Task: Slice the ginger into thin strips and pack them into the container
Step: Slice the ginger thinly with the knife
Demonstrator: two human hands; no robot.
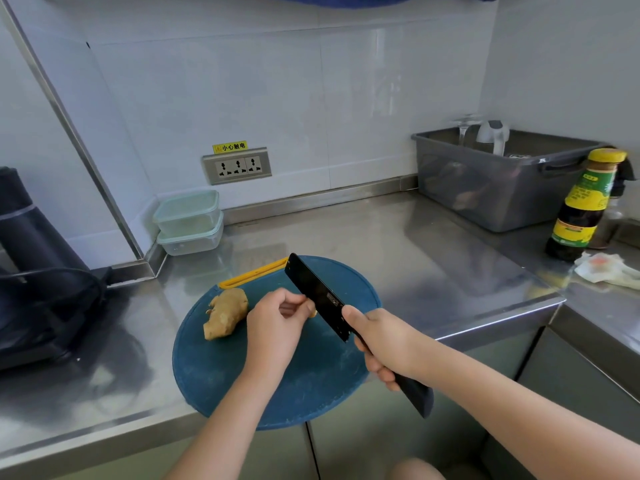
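A knobbly tan ginger root (227, 313) lies on the left part of a round blue cutting board (277, 375) on the steel counter. My right hand (381, 344) grips the dark handle of a black cleaver (318, 296), whose blade points up and away over the board. My left hand (277, 323) is just right of the root, fingers curled against the blade's side, pinching a small pale ginger piece (313, 312) that is mostly hidden. Two stacked clear containers (188, 221) with pale green lids stand at the back wall.
A grey plastic tub (498, 188) with glassware sits at the back right. A dark sauce bottle (581, 206) and a crumpled wrapper (606, 268) are on the right. A black appliance with a cable (38, 271) fills the left. A wall socket (237, 166) is behind.
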